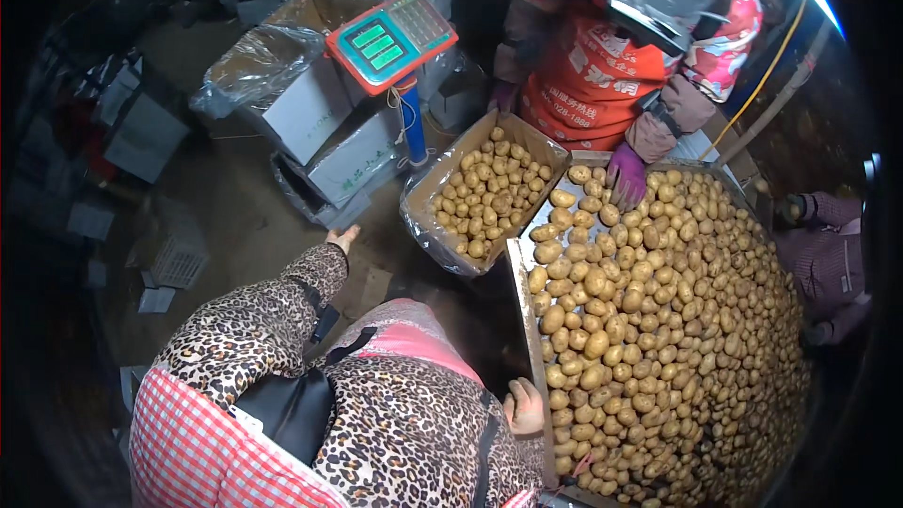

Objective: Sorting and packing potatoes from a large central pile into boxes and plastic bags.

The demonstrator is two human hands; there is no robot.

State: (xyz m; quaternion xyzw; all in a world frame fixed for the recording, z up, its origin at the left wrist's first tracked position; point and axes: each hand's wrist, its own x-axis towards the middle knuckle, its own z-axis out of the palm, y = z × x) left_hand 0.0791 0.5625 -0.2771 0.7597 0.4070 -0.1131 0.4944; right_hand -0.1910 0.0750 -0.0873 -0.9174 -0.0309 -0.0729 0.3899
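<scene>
My left hand (343,237) reaches out past the leopard-print sleeve, over the floor left of the potato-filled carton (416,215). Its fingers are partly spread, with nothing seen in them. Beside the near-left rim of the sorting table (525,310) is my right hand (523,406), fingers bent; whether it grips the rim is unclear. Potatoes (635,339) are heaped over the table, thinning towards its far-left corner. The carton, lined with clear plastic, stands against that corner and holds many potatoes (487,204).
A digital scale display (391,39) stands on a blue post (416,127). White cartons (310,113) with plastic liners are stacked behind it. Across the table a co-worker's purple-gloved hand (626,175) touches potatoes. Another person's sleeve (825,261) shows at right. A plastic crate (180,261) sits at left.
</scene>
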